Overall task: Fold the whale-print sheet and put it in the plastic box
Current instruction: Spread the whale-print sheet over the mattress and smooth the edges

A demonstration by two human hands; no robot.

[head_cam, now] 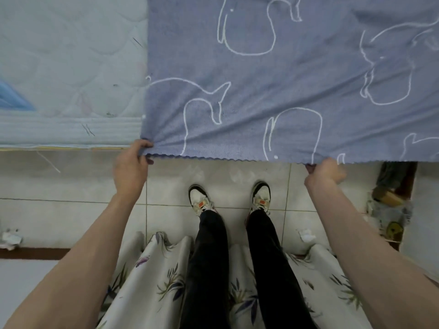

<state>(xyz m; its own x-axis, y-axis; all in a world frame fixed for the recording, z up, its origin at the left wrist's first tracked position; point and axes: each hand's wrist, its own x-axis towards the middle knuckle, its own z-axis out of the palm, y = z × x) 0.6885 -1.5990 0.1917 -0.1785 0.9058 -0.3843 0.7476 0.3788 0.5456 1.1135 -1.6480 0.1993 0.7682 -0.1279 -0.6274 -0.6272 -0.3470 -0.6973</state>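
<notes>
The whale-print sheet (273,79), blue-grey with white whale outlines, lies spread over the mattress and reaches past its near edge. My left hand (130,167) pinches the sheet's near left corner, where the cloth bunches into creases. My right hand (324,173) grips the scalloped near hem farther right. The hem is stretched taut between both hands above the floor. No plastic box shows in this view.
A pale quilted mattress (71,67) lies bare to the left of the sheet. Below are a tiled floor (166,186), my shoes and dark trousers, and a leaf-print curtain (152,269) behind my legs. Clutter sits at the right (389,205).
</notes>
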